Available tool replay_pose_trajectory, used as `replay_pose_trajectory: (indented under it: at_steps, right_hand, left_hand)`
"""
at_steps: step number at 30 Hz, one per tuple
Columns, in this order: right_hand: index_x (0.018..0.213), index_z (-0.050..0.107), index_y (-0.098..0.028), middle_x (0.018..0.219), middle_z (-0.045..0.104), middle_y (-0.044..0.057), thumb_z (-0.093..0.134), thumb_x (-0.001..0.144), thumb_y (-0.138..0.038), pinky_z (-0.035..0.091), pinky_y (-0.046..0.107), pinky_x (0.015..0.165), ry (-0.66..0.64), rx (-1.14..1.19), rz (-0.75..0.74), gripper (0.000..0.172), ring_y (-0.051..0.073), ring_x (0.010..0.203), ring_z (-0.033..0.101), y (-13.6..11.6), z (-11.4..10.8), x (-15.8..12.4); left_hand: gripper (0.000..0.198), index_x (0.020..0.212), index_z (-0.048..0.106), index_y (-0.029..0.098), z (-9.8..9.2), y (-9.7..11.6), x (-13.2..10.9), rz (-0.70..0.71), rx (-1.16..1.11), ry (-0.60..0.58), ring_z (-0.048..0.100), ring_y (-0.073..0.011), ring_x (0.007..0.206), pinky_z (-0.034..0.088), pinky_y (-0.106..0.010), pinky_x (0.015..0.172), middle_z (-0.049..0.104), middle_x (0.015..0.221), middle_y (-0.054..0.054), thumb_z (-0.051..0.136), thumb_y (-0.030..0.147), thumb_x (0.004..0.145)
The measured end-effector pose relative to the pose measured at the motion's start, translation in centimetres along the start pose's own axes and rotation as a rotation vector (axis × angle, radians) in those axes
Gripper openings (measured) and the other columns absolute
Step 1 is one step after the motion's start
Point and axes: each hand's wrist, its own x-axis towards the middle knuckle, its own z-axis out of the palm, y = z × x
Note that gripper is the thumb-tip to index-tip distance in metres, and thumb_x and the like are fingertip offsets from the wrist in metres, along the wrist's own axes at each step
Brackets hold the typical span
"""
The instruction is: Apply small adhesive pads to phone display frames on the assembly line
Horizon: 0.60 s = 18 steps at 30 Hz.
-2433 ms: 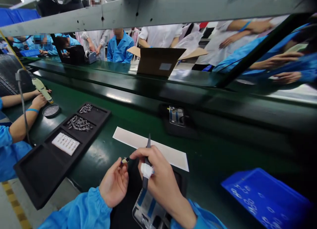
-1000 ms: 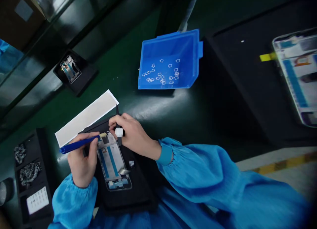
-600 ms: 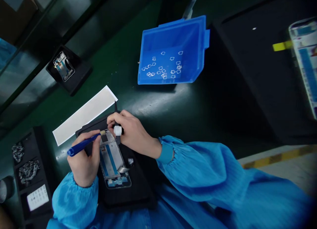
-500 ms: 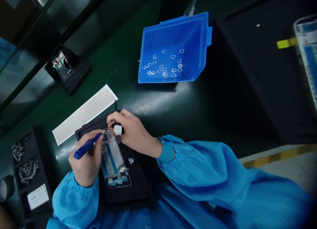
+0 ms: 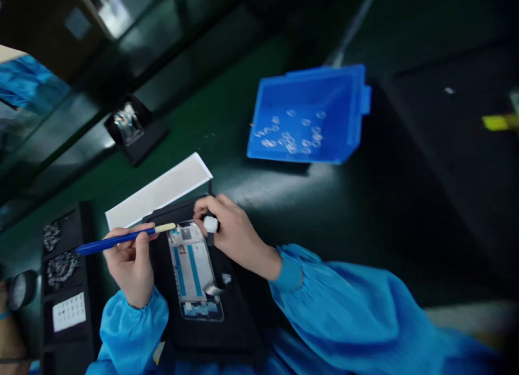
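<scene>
My left hand is closed around a blue pen-like stick with a cream tip, which lies nearly level over the top left corner of an opened phone frame. In my right hand are dark slim tweezers with a white wrap, their point directed away from me. The right fingertips sit beside the phone's upper right corner. The phone shows blue strips and a curled silvery flap. It rests on a black holder.
A pale strip sheet lies behind the holder. A blue bin contains several small white frames. At left is a black compartment tray with small parts and a label sheet. Another phone frame sits in a black block behind. Someone's arm shows at lower left.
My left hand has drawn back leftward and turned the stick from steeply slanted to nearly level. The right hand keeps its place by the phone. The whole view has shifted.
</scene>
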Motion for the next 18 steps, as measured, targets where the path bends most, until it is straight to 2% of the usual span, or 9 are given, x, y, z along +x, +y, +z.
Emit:
replay_pose_trajectory:
  at_steps: [2,4,7,8,12,18]
  right_hand:
    - [0.09,0.056,-0.023,0.085,0.063,0.001,0.053,0.079,-0.001,0.044,0.029,0.071,-0.005,-0.009,0.01,0.024,0.02,0.083,0.056,0.1,0.2,-0.1]
    - [0.087,0.056,-0.023,0.085,0.064,0.002,0.054,0.081,-0.007,0.046,0.029,0.072,0.003,0.004,-0.014,0.017,0.02,0.082,0.059,0.4,0.4,-0.1]
    - [0.087,0.059,-0.024,0.084,0.064,0.003,0.055,0.085,-0.02,0.048,0.031,0.069,0.041,-0.032,-0.025,0.006,0.021,0.078,0.061,0.9,0.6,-0.2]
    - [0.087,0.06,-0.024,0.084,0.065,0.004,0.055,0.085,-0.025,0.049,0.032,0.069,0.051,-0.049,-0.023,0.005,0.022,0.078,0.062,1.1,0.6,-0.1]
    - [0.086,0.06,-0.025,0.084,0.067,0.004,0.057,0.083,-0.04,0.049,0.033,0.071,0.049,-0.098,-0.001,0.016,0.023,0.079,0.064,1.7,0.9,0.1]
    - [0.088,0.058,-0.025,0.083,0.07,0.005,0.061,0.076,-0.054,0.05,0.035,0.071,0.085,-0.162,0.051,0.032,0.026,0.08,0.068,3.0,0.8,-0.1]
  left_hand:
    - [0.037,0.097,0.05,0.022,-0.9,-0.3,0.6,-0.235,-0.193,0.135,0.072,-0.0149,0.063,0.06,-0.025,0.062,0.075,0.081,0.0,0.078,0.034,0.076]
    - [0.036,0.093,0.053,0.021,-2.0,-0.5,1.2,-0.476,-0.402,0.303,0.07,-0.0124,0.056,0.058,-0.021,0.058,0.074,0.077,0.001,0.081,0.029,0.073]
    - [0.012,0.086,0.058,0.017,-3.5,-0.5,1.3,-0.726,-0.635,0.497,0.07,-0.01,0.055,0.056,-0.016,0.054,0.073,0.071,0.001,0.069,0.018,0.085]
    - [0.007,0.084,0.059,0.015,-4.0,-0.4,1.2,-0.763,-0.685,0.532,0.069,-0.0093,0.055,0.055,-0.015,0.053,0.072,0.07,0.0,0.062,0.015,0.09]
    - [0.026,0.079,0.06,0.014,-6.0,0.0,0.4,-0.823,-0.824,0.614,0.068,-0.0068,0.054,0.055,-0.013,0.052,0.071,0.067,0.0,0.044,0.011,0.099]
    - [0.03,0.077,0.061,0.014,-9.2,0.3,-1.8,-0.857,-0.999,0.681,0.067,-0.0061,0.052,0.055,-0.014,0.05,0.069,0.066,0.001,0.042,0.013,0.101]
